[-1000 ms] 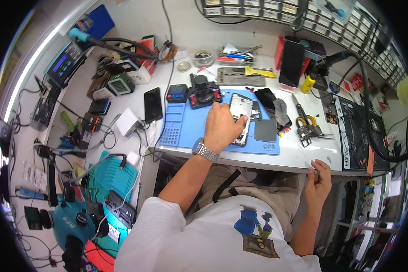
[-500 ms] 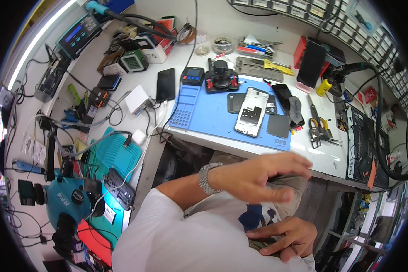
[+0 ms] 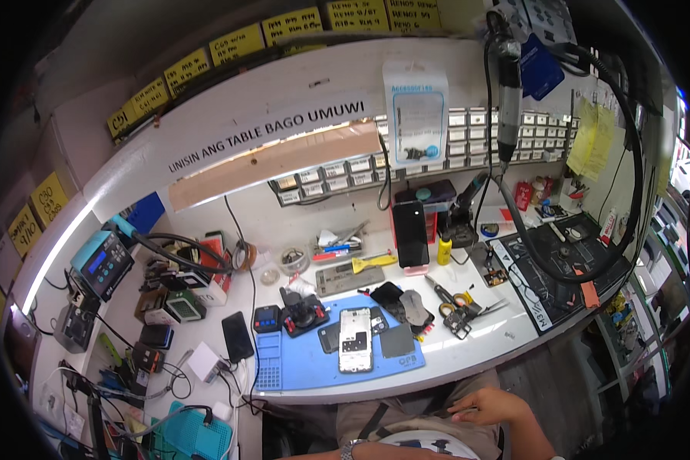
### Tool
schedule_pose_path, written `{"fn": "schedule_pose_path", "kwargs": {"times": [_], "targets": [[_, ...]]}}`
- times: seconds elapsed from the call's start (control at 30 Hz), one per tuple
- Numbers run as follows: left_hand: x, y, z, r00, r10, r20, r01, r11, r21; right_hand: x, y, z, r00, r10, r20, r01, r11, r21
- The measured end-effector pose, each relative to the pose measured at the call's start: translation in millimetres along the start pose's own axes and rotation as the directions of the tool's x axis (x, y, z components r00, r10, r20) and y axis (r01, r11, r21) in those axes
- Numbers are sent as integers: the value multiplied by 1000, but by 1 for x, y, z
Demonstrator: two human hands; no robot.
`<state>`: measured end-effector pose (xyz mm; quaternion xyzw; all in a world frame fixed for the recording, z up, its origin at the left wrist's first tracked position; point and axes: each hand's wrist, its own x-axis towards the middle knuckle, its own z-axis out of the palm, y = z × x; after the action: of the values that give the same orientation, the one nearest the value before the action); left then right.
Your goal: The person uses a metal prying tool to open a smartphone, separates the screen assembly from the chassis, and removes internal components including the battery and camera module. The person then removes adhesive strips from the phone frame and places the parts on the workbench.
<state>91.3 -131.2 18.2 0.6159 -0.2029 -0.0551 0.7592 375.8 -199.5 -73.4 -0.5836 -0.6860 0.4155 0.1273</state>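
Observation:
My right hand (image 3: pixel 486 405) is over my lap at the lower right, its fingers loosely extended and nothing visible in them. At the lower edge, my left hand (image 3: pixel 402 451) lies across my shirt. A metal-band watch (image 3: pixel 348 449) is on that wrist, and the frame edge cuts off the fingers. Neither hand touches the bench. Nearest to them, on a blue work mat (image 3: pixel 299 377), lies an opened phone frame (image 3: pixel 355 341), white with black patches. Beside it are a dark square panel (image 3: pixel 397 342) and a dark phone part (image 3: pixel 329 337) partly beneath the frame.
Behind the mat stand a black clamp holder (image 3: pixel 304 310) and a yellow scraper (image 3: pixel 373 261). Scissors (image 3: pixel 446 295) lie to the right. A black phone (image 3: pixel 238 337) lies left. A black cable (image 3: pixel 632 192) loops on the right, near a hanging grey handpiece (image 3: pixel 506 107).
The view has tilted up, showing the shelf and drawers. My left hand has dropped from in front of the bench to my shirt. My right hand has left my shirt for my lap.

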Motion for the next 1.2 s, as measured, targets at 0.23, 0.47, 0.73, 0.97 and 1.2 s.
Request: {"fn": "schedule_pose_path", "kwargs": {"times": [0.23, 0.47, 0.73, 0.97, 1.2], "targets": [[-8, -54, -11, 950, -213, -228, 307, 765, 566, 39, 89, 49, 792, 569, -220, -610, 741, -281], [-32, -108, -44, 827, -463, -318, 501, 864, 45, 65, 134, 67, 811, 556, -183, -584, 749, -313], [-88, -181, -49, 422, 150, -894, 713, 555, 429, 83, 150, 58, 719, 629, -294, -692, 686, -226], [-127, -220, -37, 163, -68, -984, 987, 18, 162, 83, 155, 63, 744, 571, -347, -651, 738, -179], [-130, -223, -55, -79, -88, -993, 996, 41, -83, 81, 149, 59, 724, 619, -306, -682, 710, -177]]}}
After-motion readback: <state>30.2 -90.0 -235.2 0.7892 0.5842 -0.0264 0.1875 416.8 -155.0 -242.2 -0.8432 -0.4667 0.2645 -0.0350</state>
